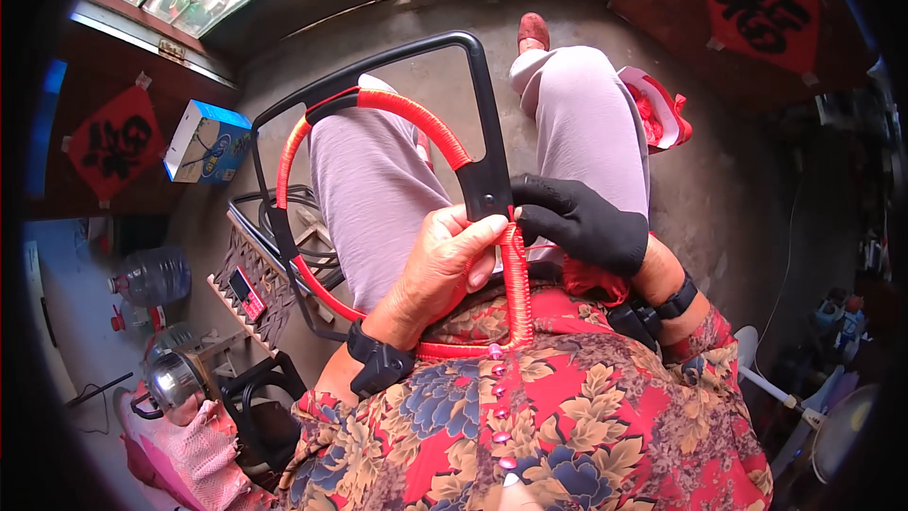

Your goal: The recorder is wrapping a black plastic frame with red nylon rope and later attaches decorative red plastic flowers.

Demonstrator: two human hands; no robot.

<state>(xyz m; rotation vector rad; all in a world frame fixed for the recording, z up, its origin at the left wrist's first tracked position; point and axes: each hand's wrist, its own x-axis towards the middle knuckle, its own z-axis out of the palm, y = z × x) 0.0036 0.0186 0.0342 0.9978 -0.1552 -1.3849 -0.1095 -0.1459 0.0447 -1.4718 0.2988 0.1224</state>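
Bare left hand (443,260) pinches the red-cord-wrapped, black tubular frame (517,289), apparently steadying it; black-gloved right hand (594,227) curls half-closed alongside; hold unclear.

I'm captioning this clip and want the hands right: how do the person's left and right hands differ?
The left hand is bare, while the right hand wears a black glove. The left hand comes from the left, its thumb on the red-wrapped bar; the right hand reaches in from the right, fingertips close to the bar's upper end. Both have dark wrist devices.
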